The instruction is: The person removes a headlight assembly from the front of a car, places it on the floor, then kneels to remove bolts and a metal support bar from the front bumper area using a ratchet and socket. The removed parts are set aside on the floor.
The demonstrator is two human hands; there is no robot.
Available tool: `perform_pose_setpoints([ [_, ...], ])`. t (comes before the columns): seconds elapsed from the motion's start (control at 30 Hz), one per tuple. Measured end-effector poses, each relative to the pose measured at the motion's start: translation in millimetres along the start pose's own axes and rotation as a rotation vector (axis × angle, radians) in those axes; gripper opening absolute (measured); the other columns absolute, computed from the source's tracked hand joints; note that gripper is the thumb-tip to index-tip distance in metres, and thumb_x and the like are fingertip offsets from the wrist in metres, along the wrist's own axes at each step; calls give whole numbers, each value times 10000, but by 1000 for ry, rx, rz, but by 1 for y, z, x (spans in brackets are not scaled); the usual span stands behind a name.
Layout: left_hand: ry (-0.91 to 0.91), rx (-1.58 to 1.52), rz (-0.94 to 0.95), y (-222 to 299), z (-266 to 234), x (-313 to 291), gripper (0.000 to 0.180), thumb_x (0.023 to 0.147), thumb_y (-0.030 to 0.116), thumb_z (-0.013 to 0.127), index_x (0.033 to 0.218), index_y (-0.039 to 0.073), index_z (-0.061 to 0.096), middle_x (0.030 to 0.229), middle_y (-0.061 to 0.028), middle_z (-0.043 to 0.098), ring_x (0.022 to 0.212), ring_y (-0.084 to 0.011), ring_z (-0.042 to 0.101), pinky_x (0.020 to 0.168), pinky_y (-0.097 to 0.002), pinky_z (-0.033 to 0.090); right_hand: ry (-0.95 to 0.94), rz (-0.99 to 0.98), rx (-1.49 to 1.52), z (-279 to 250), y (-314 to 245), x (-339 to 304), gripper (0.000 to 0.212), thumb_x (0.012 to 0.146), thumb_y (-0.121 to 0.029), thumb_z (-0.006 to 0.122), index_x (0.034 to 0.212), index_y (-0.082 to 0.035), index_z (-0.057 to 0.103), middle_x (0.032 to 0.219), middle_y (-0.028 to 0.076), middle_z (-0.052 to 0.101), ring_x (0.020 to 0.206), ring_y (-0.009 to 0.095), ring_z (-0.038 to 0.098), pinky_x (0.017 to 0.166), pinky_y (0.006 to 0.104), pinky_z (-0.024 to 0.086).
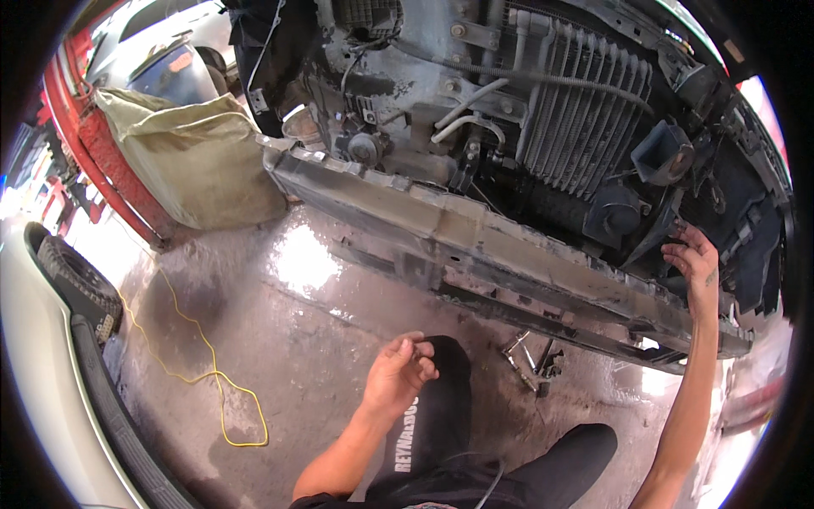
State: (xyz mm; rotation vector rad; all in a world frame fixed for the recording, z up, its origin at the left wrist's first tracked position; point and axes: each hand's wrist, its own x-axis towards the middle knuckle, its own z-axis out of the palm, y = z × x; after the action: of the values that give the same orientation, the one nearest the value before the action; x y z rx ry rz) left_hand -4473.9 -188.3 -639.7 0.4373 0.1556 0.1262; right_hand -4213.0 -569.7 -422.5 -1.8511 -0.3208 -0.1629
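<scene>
At the far left we see a pale car panel (pixel 25 339), cut off by the dark rim of the view, with a tyre (pixel 82 293) partly hidden inside its arch. A red post (pixel 114 170) leans up beside a beige sack (pixel 191 165), whose contents we cannot see; it covers the lower part of a blue container (pixel 165 78). On the floor a yellow cord (pixel 259 416) lies in a loop, its upper end lost near the tyre. Next comes the long metal beam (pixel 475 242), slanting down rightward across the stripped front of a vehicle and hiding what lies low behind it. Our left hand (pixel 400 363) hangs over our knee, thumb against curled fingers; we cannot tell whether anything small is pinched there. Just right of the knee, tools (pixel 534 363) lie on the floor, too jumbled to separate. Above, a finned cooler (pixel 585 110) sits behind the beam. Toward the beam's right end our right hand (pixel 694 254) reaches in with bent fingers beside a dark flap (pixel 657 233); shadow hides the fingertips, so we cannot tell whether they grip it or merely touch it.
</scene>
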Motion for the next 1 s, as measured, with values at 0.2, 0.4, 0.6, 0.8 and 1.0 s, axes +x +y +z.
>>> perform_pose_setpoints([
  [0.2, 99, -26, -59, -7, -7, 3, 277, 1006, 337, 573, 1061, 66, 593, 830, -55, 587, 662, -126, 459, 585, -269, 377, 2, -12, 0, 3, -10, -8, 481, 807, -86, 520, 1253, 95, 545, 1111, 137, 610, 920, 211, 666, 823, 314, 529],
  [0.4, 207, -101, -136, -9, -17, 6, 351, 991, 424, 571, 994, 75, 606, 842, -55, 573, 707, -151, 481, 603, -277, 401, 12, -25, 30, 10, -16, -10, 461, 799, -81, 525, 1221, 100, 565, 1094, 133, 616, 891, 207, 674, 782, 298, 533],
  [0.6, 249, -38, -143, -22, -17, 11, 323, 991, 390, 579, 1044, 73, 601, 836, -39, 547, 735, -165, 496, 632, -289, 419, -13, -39, 44, 12, -17, -7, 468, 794, -61, 509, 1227, 110, 563, 1084, 141, 624, 888, 213, 678, 789, 310, 540],
  [0.8, 307, 98, -13, -4, -16, 15, 328, 1012, 331, 546, 1115, 21, 584, 767, -13, 460, 682, -142, 406, 603, -285, 367, 5, -19, 52, 7, -18, -11, 478, 791, -58, 504, 1234, 112, 562, 1101, 151, 623, 899, 219, 679, 800, 309, 542],
  [1.0, 280, 83, 121, 25, -12, 11, 348, 972, 181, 580, 1233, -48, 556, 891, -66, 582, 742, -156, 517, 629, -298, 426, -9, -29, 48, 7, -16, -9, 478, 791, -52, 528, 1233, 129, 553, 1103, 156, 616, 894, 221, 679, 795, 313, 544],
])
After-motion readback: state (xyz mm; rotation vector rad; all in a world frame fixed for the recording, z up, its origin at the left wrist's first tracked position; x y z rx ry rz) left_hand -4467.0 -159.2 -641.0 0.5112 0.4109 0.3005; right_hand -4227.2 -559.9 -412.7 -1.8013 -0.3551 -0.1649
